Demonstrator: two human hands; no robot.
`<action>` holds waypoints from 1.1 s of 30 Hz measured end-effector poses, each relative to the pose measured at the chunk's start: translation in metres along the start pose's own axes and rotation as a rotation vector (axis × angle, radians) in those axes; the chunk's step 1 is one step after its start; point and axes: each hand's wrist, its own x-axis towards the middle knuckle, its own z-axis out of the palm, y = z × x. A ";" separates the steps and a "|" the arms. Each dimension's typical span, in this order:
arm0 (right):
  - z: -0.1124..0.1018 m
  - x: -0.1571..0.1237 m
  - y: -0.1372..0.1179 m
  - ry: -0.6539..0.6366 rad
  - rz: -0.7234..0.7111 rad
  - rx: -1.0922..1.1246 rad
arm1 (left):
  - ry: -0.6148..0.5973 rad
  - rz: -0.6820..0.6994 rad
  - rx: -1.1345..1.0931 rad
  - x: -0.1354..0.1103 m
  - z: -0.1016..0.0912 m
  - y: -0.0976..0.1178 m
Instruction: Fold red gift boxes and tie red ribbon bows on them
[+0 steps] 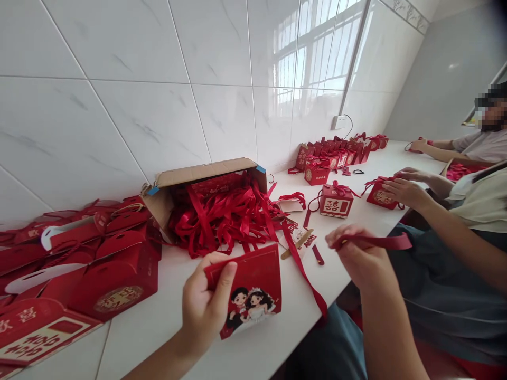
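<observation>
My left hand point(206, 303) is closed on a flat red paper box point(249, 290) printed with a cartoon bride and groom, held just above the white counter point(158, 316). My right hand point(360, 258) is closed on a red ribbon point(380, 241), pinched near one end so that it sticks out to the right. A longer ribbon point(304, 272) trails from the pile down over the counter's edge between my hands.
An open cardboard carton point(206, 177) on its side spills several red ribbons. Folded red gift boxes point(103, 264) lie at left. Finished small boxes point(336, 200) stand further along. Two other people sit at right; one person's hands point(404, 187) work on a red box.
</observation>
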 end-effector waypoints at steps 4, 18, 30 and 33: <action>0.042 -0.015 0.006 -0.283 0.041 0.025 | -0.047 -0.074 -0.059 -0.010 0.016 -0.016; 0.070 -0.042 0.000 -0.281 -0.067 -0.042 | -0.064 0.381 0.198 -0.002 -0.004 0.006; 0.092 -0.062 -0.012 -0.702 0.656 0.681 | -0.330 0.543 0.287 -0.023 -0.031 0.055; 0.095 -0.061 -0.013 -0.668 0.705 0.718 | -0.272 0.574 0.298 -0.022 -0.029 0.054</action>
